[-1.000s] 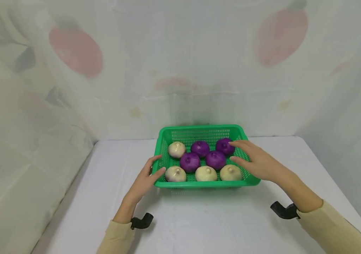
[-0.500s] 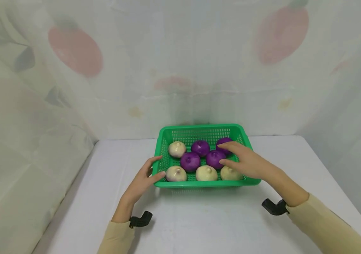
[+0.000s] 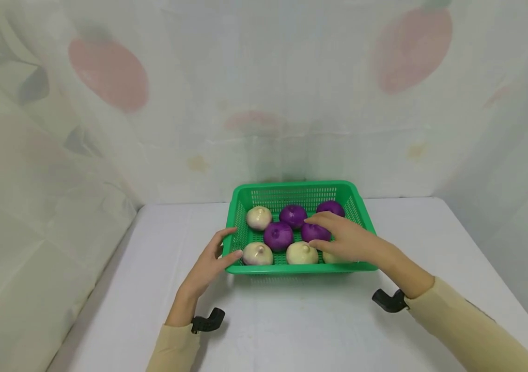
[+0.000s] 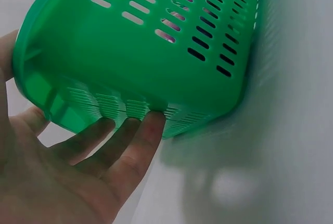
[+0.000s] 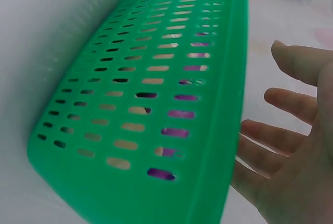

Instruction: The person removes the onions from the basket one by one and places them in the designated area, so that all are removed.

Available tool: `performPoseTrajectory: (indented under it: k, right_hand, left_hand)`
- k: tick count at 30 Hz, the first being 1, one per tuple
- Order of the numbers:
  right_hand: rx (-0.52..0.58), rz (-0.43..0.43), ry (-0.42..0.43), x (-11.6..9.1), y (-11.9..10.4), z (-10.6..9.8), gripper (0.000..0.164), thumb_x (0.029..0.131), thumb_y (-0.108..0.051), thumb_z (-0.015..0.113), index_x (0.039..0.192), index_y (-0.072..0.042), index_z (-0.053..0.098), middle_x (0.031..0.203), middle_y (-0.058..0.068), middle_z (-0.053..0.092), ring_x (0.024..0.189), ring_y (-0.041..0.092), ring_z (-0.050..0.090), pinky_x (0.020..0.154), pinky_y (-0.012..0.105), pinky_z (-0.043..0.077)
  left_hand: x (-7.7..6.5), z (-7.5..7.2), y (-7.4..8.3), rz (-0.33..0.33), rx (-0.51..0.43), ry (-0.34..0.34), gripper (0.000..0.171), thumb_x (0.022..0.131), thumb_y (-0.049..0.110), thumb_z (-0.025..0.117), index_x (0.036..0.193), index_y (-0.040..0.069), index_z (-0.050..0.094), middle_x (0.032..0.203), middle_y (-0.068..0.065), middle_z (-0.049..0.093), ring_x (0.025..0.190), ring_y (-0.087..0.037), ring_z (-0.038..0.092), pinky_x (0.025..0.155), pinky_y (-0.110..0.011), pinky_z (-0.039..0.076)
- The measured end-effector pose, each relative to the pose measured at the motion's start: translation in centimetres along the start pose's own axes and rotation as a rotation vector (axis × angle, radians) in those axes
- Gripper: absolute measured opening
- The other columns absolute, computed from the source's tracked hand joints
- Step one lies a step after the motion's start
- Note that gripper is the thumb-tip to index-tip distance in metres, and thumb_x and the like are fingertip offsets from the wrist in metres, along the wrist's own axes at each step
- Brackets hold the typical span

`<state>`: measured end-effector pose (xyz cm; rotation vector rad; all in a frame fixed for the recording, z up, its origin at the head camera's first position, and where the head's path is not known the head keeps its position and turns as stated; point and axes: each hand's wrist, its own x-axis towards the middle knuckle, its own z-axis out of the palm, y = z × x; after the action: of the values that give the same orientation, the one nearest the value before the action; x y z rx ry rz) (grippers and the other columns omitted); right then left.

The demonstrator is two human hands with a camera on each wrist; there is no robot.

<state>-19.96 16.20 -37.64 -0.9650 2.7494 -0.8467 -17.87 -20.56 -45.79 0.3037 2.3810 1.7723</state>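
Observation:
A green slotted basket (image 3: pixel 301 269) holds two kinds of onions, several purple and several white. My left hand (image 3: pixel 204 267) holds its near left corner; in the left wrist view the fingers (image 4: pixel 132 153) press the outer wall while the thumb lies at the rim. Over the right half of the basket hovers my right hand (image 3: pixel 352 240), fingers spread and holding nothing. Closest to its fingertips are a purple onion (image 3: pixel 312 233) and the front middle white onion (image 3: pixel 301 254). Behind that hand a right-hand white onion (image 3: pixel 331 258) is partly hidden. Another purple onion (image 3: pixel 279 236) lies left of them.
The basket stands on a white-covered table (image 3: pixel 292 325), near its back edge. Behind it hangs a pale curtain (image 3: pixel 292 93) with a fruit print. A black wrist-worn piece (image 3: pixel 389 300) sits on each forearm.
My right hand has moved left across the basket, from the far right purple onion toward the middle. The left hand stays at the corner, and the onions have not moved.

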Motion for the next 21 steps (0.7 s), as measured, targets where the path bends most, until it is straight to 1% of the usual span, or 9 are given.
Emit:
performPoseTrajectory:
  k: [7, 10, 14, 18, 21]
  right_hand:
    - [-0.116, 0.006, -0.064, 0.7, -0.3, 1.0, 0.054, 0.1, -0.039, 0.065, 0.147, -0.014, 0.055, 0.144, 0.01, 0.054, 0.13, 0.03, 0.054, 0.102, 0.052, 0.049]
    - [-0.159, -0.003, -0.092, 1.0, -0.5, 1.4, 0.053, 0.1, -0.04, 0.064, 0.146, -0.014, 0.055, 0.144, 0.01, 0.055, 0.131, 0.03, 0.055, 0.102, 0.052, 0.049]
    - [-0.205, -0.015, -0.11, 1.4, -1.0, 1.8, 0.05, 0.099, -0.038, 0.066, 0.141, -0.012, 0.059, 0.14, 0.01, 0.057, 0.127, 0.029, 0.057, 0.099, 0.049, 0.052]
    - [-0.238, -0.003, -0.118, 1.9, -1.3, 2.1, 0.049, 0.097, -0.038, 0.068, 0.138, -0.012, 0.061, 0.135, 0.009, 0.06, 0.118, 0.026, 0.06, 0.089, 0.045, 0.056]
    - [-0.258, 0.013, -0.133, 2.4, -1.4, 2.3, 0.05, 0.095, -0.038, 0.069, 0.138, -0.013, 0.061, 0.133, 0.008, 0.06, 0.112, 0.023, 0.061, 0.081, 0.041, 0.056]
  left_hand:
    - [0.0, 0.0, 0.1, -0.01, 0.006, 0.0, 0.07, 0.094, 0.041, 0.073, 0.154, 0.028, 0.039, 0.162, 0.0, 0.028, 0.148, -0.046, 0.025, 0.11, -0.071, 0.027]
    - [0.0, 0.0, 0.1, -0.011, 0.008, 0.003, 0.07, 0.094, 0.042, 0.073, 0.154, 0.028, 0.038, 0.163, 0.0, 0.027, 0.148, -0.047, 0.022, 0.11, -0.071, 0.026]
    - [0.0, 0.0, 0.0, -0.003, 0.015, 0.004, 0.07, 0.095, 0.042, 0.072, 0.154, 0.028, 0.038, 0.164, 0.0, 0.025, 0.149, -0.049, 0.02, 0.111, -0.073, 0.024]
    - [0.1, 0.0, 0.0, -0.003, 0.011, 0.004, 0.069, 0.095, 0.042, 0.072, 0.154, 0.029, 0.038, 0.164, 0.0, 0.025, 0.149, -0.049, 0.019, 0.111, -0.073, 0.024]
    - [0.1, 0.0, 0.0, -0.008, 0.006, 0.002, 0.069, 0.094, 0.043, 0.073, 0.153, 0.03, 0.039, 0.164, 0.0, 0.025, 0.149, -0.048, 0.02, 0.11, -0.073, 0.024]
